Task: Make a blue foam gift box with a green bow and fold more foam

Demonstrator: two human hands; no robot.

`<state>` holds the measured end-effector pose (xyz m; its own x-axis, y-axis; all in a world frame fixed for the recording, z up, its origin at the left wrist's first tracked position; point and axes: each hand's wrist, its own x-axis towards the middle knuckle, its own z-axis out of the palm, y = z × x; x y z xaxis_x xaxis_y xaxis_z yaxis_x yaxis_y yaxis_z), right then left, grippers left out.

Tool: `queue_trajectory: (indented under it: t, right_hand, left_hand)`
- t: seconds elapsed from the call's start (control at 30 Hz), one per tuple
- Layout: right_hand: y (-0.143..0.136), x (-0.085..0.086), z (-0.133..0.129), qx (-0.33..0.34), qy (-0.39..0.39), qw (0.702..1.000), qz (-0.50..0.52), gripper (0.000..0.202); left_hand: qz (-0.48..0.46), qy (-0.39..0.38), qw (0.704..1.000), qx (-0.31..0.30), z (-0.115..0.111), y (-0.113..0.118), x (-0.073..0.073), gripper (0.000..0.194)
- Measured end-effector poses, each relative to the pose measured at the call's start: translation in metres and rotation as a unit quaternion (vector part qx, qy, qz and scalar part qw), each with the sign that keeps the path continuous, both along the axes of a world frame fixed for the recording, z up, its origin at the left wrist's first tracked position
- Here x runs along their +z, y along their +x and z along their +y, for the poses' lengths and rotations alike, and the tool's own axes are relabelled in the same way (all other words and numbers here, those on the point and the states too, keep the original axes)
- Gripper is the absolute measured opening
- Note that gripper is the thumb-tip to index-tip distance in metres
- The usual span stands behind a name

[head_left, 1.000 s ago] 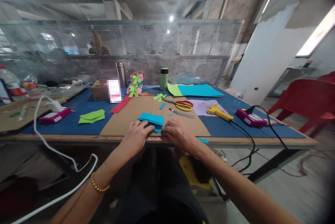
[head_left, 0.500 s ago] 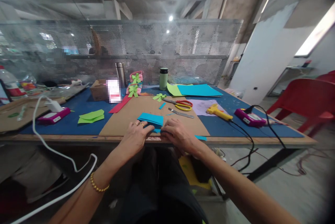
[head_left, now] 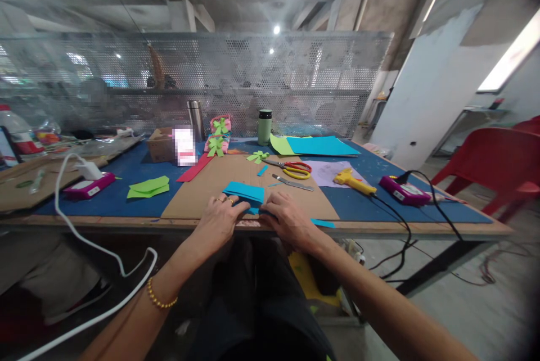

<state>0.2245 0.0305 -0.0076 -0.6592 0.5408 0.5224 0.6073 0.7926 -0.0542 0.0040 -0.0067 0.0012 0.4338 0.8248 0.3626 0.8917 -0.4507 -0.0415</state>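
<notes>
A folded piece of blue paper (head_left: pixel 244 190) lies at the front of a brown cardboard sheet (head_left: pixel 206 178). My left hand (head_left: pixel 219 216), with rings on its fingers, is closed on the paper's left and near edge. At the right end, my right hand (head_left: pixel 287 216) has its fingers bent and closed on the same paper, which hides their tips. A narrow blue paper strip (head_left: pixel 323 223) shows by the table edge, right of my right hand. Beyond the hands lie scissors (head_left: pixel 296 169), a utility knife (head_left: pixel 293 183) and a small blue scrap (head_left: pixel 262 171).
A yellow glue gun (head_left: pixel 356 181) rests on lilac paper, near a purple power strip (head_left: pixel 404 190). Green paper (head_left: pixel 148 187) lies left, and a red strip (head_left: pixel 194 167) near a decorated pink item (head_left: pixel 217 137). A green bottle (head_left: pixel 264 127) and blue sheets (head_left: pixel 323 146) stand farther back.
The view has shifted very slightly. Both hands stay at the folded blue paper, with almost no visible movement.
</notes>
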Motion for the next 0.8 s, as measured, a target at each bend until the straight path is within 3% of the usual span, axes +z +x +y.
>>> queue_trajectory:
  t: [0.8]
  right_hand:
    - [-0.011, 0.009, -0.010, -0.018, -0.036, 0.999, -0.035, 0.024]
  left_hand:
    - [0.002, 0.007, 1.000, -0.006, 0.000, 0.000, 0.000, 0.026]
